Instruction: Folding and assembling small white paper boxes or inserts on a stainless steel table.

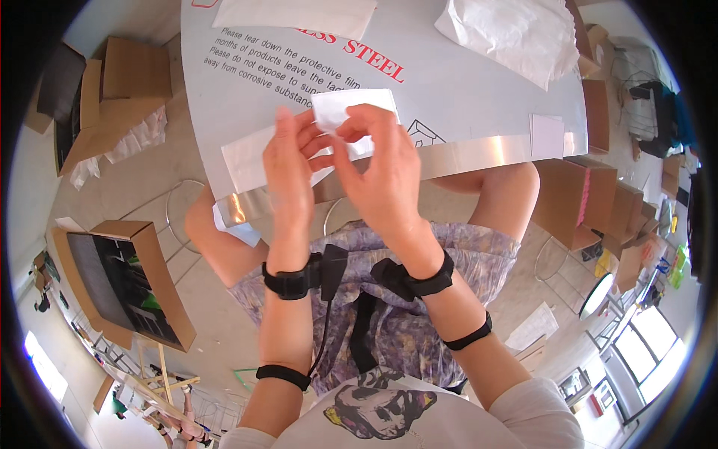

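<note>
A small white sheet, crinkled and shiny along its lower part, is held up over the near part of the metal-edged table. My right hand pinches its lower edge between thumb and bent index finger. Against the sheet's lower left corner rest the curled fingers of my left hand, its thumb pointing up and apart from them. The fingertips of both hands nearly meet. Under my left hand lies a flat white wrapper, partly hidden by the wrist.
White bags and a white packet lie on the far table. A pale card sits near the right edge. Cardboard boxes stand on the floor at left, more boxes at right. A wire ring stand is beyond my right knee.
</note>
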The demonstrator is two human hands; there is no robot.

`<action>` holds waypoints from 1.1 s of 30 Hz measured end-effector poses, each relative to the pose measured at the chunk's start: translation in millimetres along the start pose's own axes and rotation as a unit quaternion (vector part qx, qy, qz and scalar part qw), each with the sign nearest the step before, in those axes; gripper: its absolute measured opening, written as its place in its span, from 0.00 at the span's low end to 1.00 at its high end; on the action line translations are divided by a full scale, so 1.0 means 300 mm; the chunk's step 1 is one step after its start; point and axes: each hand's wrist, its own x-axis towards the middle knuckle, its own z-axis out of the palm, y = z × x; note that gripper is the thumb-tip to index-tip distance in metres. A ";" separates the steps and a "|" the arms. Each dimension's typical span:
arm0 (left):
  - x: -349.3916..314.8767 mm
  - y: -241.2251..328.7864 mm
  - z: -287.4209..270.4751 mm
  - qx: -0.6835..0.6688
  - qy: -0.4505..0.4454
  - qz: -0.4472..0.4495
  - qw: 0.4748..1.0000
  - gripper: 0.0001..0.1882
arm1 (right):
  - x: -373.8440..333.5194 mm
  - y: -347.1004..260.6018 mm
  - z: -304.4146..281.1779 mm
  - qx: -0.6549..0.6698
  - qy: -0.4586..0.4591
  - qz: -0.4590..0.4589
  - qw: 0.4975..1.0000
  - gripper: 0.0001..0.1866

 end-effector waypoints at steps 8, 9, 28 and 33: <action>0.041 0.016 -0.044 0.273 0.026 0.038 0.961 0.14 | -0.026 0.019 -0.040 0.161 -0.003 0.153 0.975 0.22; 0.043 0.011 -0.043 0.298 0.025 0.037 0.953 0.12 | -0.016 0.037 -0.045 0.243 0.061 0.190 0.949 0.21; 0.023 -0.023 -0.026 0.374 0.065 0.094 0.920 0.09 | 0.052 0.166 0.004 0.413 0.112 0.140 0.893 0.32; 0.033 -0.030 -0.022 0.372 0.061 0.094 0.922 0.09 | 0.039 0.159 0.053 0.435 0.073 0.150 0.885 0.33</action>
